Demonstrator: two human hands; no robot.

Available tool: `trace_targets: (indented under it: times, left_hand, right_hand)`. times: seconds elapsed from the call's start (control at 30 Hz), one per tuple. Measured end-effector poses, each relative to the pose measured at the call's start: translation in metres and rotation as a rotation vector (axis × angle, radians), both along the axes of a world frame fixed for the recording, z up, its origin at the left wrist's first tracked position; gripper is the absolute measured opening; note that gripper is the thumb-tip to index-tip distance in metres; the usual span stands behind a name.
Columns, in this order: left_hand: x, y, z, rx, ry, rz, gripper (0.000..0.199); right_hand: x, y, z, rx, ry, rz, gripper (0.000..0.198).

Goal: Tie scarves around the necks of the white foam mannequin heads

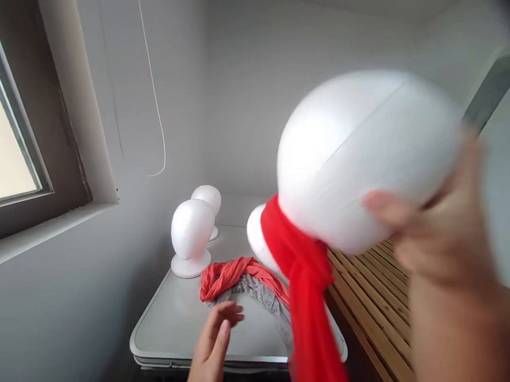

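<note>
My right hand [430, 232] grips a white foam mannequin head [356, 150] by its rounded part, lifted and tilted at the right. A bright red scarf [306, 280] is wrapped around its neck, with the ends hanging down. Part of the white base shows behind the scarf. My left hand [216, 337] is over the table's front edge, empty, its fingers slightly bent and apart from the thumb. Just beyond it, a coral scarf [238, 271] and a grey scarf [258, 289] lie together on the light grey table [167, 317]. The red scarf partly covers them.
Two more white foam heads stand upright at the table's back left, one nearer [192, 232] and one behind [207, 198]. A slatted wooden bench [374, 299] runs along the right. On the left are a window [4, 114] and a hanging cord [154, 93].
</note>
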State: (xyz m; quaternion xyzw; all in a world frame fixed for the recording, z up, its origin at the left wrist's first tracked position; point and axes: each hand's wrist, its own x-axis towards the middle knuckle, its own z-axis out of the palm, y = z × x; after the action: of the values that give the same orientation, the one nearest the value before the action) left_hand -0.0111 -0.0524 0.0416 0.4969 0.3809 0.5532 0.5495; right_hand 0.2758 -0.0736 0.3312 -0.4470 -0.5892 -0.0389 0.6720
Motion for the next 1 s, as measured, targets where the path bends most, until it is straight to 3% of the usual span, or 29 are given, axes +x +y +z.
trace_targets:
  times: [0.07,0.13,0.23,0.3,0.4,0.63,0.87,1.0]
  left_hand:
    - [0.025,-0.012,0.002,-0.140,-0.268,-0.186,0.061]
    - [0.040,-0.021,-0.001,-0.257,-0.452,-0.278,0.060]
    - [0.044,-0.033,-0.007,-0.374,-0.503,-0.233,0.065]
    - [0.037,-0.040,-0.010,-0.413,-0.387,-0.135,0.069]
    - [0.024,-0.045,-0.011,-0.365,-0.164,-0.052,0.069]
    - [0.019,-0.048,-0.007,-0.047,0.559,-0.079,0.042]
    - [0.027,-0.041,-0.008,-0.057,0.761,-0.143,0.045]
    - [0.023,-0.050,0.005,-0.065,0.777,-0.137,0.047]
  right_hand:
    - [-0.021,0.003,-0.038,-0.088,0.097,0.033,0.121]
    - [-0.044,0.007,-0.081,-0.256,0.173,0.005,0.126]
    - [-0.072,0.009,-0.132,-0.419,0.223,-0.055,0.125]
    - [-0.085,0.006,-0.150,-0.470,0.209,-0.112,0.123]
    - [-0.099,0.003,-0.160,-0.511,0.143,-0.225,0.119]
    - [-0.123,0.000,-0.173,-0.597,0.002,-0.295,0.115]
    - [-0.139,-0.004,-0.173,-0.652,-0.191,-0.397,0.118]
    - [-0.125,-0.020,-0.162,-0.679,-0.178,-0.439,0.117]
